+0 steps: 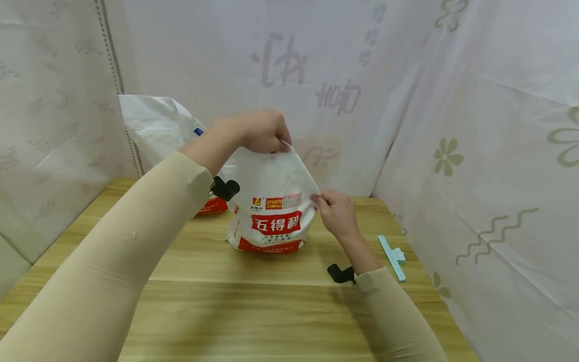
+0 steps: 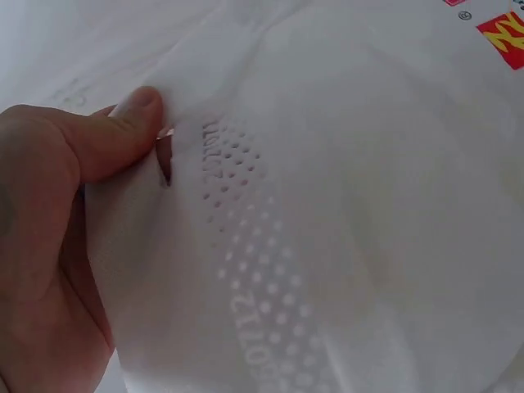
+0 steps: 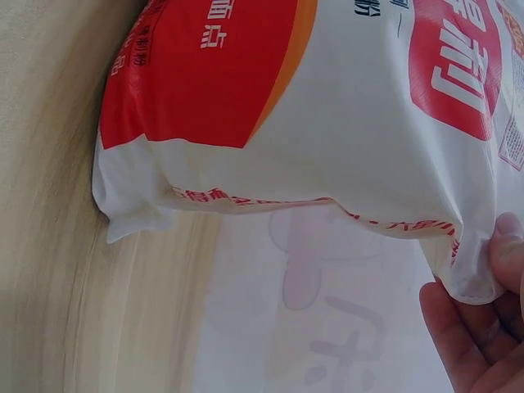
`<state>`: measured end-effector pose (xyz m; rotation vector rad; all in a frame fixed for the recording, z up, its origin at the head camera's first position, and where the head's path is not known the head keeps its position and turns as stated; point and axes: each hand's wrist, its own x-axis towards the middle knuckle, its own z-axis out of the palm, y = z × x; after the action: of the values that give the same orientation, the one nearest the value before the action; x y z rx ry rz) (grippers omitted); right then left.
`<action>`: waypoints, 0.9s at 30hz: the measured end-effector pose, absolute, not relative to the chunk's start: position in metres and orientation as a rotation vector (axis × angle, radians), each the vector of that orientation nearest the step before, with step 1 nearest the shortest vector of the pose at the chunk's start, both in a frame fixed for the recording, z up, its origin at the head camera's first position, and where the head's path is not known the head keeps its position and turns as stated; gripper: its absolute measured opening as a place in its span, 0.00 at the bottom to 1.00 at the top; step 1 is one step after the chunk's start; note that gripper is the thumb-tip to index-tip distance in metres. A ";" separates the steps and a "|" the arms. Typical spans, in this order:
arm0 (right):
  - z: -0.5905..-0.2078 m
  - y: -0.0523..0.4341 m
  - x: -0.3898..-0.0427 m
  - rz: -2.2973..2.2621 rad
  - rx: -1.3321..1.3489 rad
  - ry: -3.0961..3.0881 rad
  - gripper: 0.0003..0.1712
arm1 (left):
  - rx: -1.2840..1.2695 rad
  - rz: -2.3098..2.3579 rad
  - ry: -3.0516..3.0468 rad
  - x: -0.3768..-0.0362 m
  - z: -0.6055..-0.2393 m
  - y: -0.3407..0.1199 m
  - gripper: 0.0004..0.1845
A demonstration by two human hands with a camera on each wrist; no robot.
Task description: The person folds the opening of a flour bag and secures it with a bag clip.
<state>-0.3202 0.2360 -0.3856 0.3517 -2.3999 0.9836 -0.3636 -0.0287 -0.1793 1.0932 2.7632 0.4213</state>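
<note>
Nearest: two beige sleeves reaching in over the wooden counter (image 1: 253, 306), each with a small black camera mount at the wrist.

Right hand (image 1: 336, 213) at the right edge of the bag (image 1: 273, 201), about mid-height. Fingers (image 3: 512, 246) curled, pinching the bag's side seam; in the right wrist view the thumb lies against a white corner of the film, the other fingers just below it.

Just right of that arm, near the right curtain: a pale blue clip (image 1: 392, 256), lying flat on the counter, well apart from the bag.

Bag upright at the middle of the counter, white, with a red band along the bottom and a red label with white characters on the front. Bottom touching the wood, top drawn up to a rounded peak.

Left hand (image 1: 262, 131) above, at the bag's top. Fingers pressed together and bent, thumb (image 2: 123, 135) set against them, pinching the top seam. In the left wrist view, a dotted embossed strip with stamped digits runs down the film just beside the thumb, and a small slit shows next to the thumbnail.

Farther, left of the bag and partly behind the left forearm: a second bag (image 1: 158, 125), also white, with a bit of red low down, leaning toward the rear curtain.

Farthest: white curtains (image 1: 475, 100) with faint flower and wave prints, closing the left, far and right sides.
</note>
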 end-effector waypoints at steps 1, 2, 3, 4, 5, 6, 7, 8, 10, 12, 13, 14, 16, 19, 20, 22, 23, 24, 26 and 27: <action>-0.386 0.236 -0.320 0.991 0.351 -2.403 0.09 | 1.084 0.425 2.770 -0.363 -0.180 -0.028 0.17; -0.386 0.236 -0.320 0.996 0.349 -2.407 0.09 | 1.075 0.418 2.779 -0.362 -0.180 -0.026 0.18; -0.387 0.236 -0.321 0.997 0.347 -2.409 0.10 | 1.054 0.409 2.787 -0.361 -0.180 -0.024 0.18; -0.387 0.236 -0.321 0.995 0.347 -2.409 0.10 | 1.031 0.388 2.804 -0.359 -0.180 -0.021 0.19; -0.386 0.237 -0.321 0.996 0.344 -2.410 0.10 | 1.012 0.350 2.828 -0.357 -0.179 -0.018 0.19; -0.386 0.237 -0.321 0.997 0.339 -2.410 0.10 | 1.010 0.291 2.856 -0.354 -0.178 -0.014 0.20; -0.386 0.238 -0.320 0.995 0.334 -2.408 0.10 | 1.025 0.215 2.877 -0.351 -0.177 -0.009 0.21; -0.386 0.239 -0.320 0.997 0.329 -2.408 0.10 | 1.043 0.142 2.891 -0.349 -0.177 -0.003 0.21; -0.385 0.240 -0.320 1.001 0.324 -2.405 0.10 | 1.083 0.021 2.910 -0.344 -0.178 0.007 0.24; -0.385 0.242 -0.320 1.004 0.326 -2.406 0.10 | 1.154 -0.086 2.916 -0.341 -0.180 0.017 0.24; -0.385 0.242 -0.320 1.008 0.329 -2.407 0.10 | 1.174 -0.111 2.908 -0.341 -0.181 0.021 0.23; -0.384 0.243 -0.319 1.006 0.332 -2.410 0.10 | 1.184 -0.123 2.902 -0.340 -0.183 0.024 0.20; -0.385 0.244 -0.320 0.997 0.331 -2.416 0.10 | 1.197 -0.144 2.899 -0.340 -0.185 0.028 0.13; -0.385 0.244 -0.319 0.988 0.324 -2.422 0.10 | 1.232 -0.159 2.897 -0.342 -0.189 0.030 0.05; -0.385 0.244 -0.319 0.989 0.322 -2.423 0.09 | 1.249 -0.170 2.894 -0.343 -0.190 0.029 0.05; -0.384 0.244 -0.318 0.990 0.326 -2.425 0.09 | 1.290 -0.175 2.884 -0.345 -0.191 0.028 0.09; -0.384 0.243 -0.317 0.989 0.331 -2.428 0.09 | 1.301 -0.177 2.875 -0.345 -0.192 0.027 0.10; -0.383 0.243 -0.317 0.988 0.337 -2.429 0.09 | 1.311 -0.176 2.867 -0.346 -0.192 0.026 0.11; -0.382 0.244 -0.317 0.995 0.347 -2.435 0.09 | 1.294 -0.137 2.855 -0.348 -0.192 0.024 0.09; -0.382 0.244 -0.317 0.992 0.351 -2.435 0.09 | 1.266 -0.115 2.857 -0.349 -0.190 0.022 0.07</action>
<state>-0.3170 0.2443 -0.3819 0.3508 -2.4349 0.9920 -0.3489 0.0224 -0.1904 1.2664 2.8572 -0.1146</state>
